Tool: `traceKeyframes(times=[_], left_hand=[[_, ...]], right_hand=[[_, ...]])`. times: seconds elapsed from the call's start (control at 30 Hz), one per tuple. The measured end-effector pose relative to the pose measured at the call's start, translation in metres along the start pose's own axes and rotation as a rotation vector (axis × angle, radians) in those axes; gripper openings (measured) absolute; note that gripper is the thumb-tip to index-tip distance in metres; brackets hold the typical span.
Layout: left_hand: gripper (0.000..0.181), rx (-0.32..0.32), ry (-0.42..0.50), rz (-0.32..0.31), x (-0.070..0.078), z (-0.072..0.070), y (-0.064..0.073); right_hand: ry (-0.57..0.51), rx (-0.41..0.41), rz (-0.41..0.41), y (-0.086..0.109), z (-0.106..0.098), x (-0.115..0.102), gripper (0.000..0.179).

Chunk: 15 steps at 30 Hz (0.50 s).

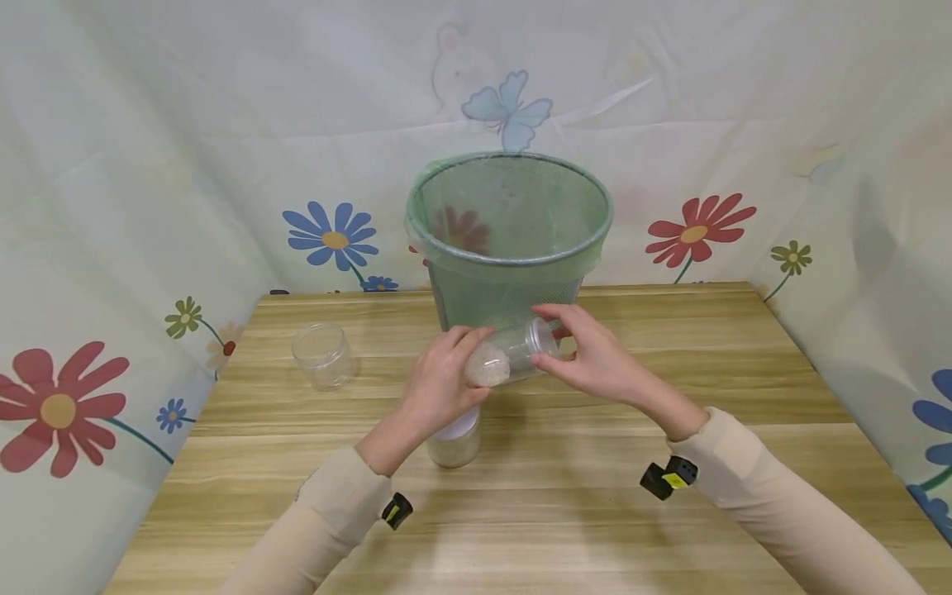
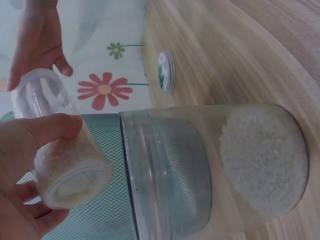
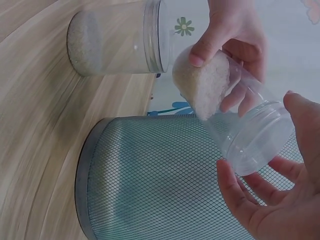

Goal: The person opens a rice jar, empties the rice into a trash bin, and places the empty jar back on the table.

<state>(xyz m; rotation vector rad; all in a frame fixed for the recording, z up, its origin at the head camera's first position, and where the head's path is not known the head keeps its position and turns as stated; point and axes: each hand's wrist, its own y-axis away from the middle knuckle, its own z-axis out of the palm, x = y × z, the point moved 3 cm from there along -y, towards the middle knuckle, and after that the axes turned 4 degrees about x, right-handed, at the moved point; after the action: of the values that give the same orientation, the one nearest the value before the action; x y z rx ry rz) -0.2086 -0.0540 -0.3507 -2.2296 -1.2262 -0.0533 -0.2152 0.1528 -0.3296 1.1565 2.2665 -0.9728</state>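
Observation:
Both hands hold a clear jar [image 1: 518, 347] above the table, tipped well over on its side. Rice [image 3: 210, 87] lies banked at its base end. My left hand [image 1: 440, 372] grips that base end, thumb on one side and fingers on the other. At the other end, the right hand [image 1: 595, 355] holds the ringed rim [image 3: 260, 135] between thumb and fingers; I cannot tell whether a clear lid covers it. Below the left hand, another clear jar [image 1: 454, 450] stands upright with rice [image 2: 265, 160] in its bottom, its top partly hidden in the head view.
A green mesh bin [image 1: 513, 289] with a thin liner stands just behind the hands. At the left of the wooden table [image 1: 595, 521] is a clear, open-looking jar [image 1: 322, 355]. A small ribbed round piece [image 2: 166, 73] lies on the table in the left wrist view.

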Motion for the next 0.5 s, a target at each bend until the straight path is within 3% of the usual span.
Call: traceKeyframes(times=[0.5], left_hand=[[0.077,0.008,-0.005,0.005,-0.0003,-0.0033,-0.0011]], right_hand=[[-0.054,-0.042,-0.023,-0.0016,-0.0009,-0.0042,0.057]])
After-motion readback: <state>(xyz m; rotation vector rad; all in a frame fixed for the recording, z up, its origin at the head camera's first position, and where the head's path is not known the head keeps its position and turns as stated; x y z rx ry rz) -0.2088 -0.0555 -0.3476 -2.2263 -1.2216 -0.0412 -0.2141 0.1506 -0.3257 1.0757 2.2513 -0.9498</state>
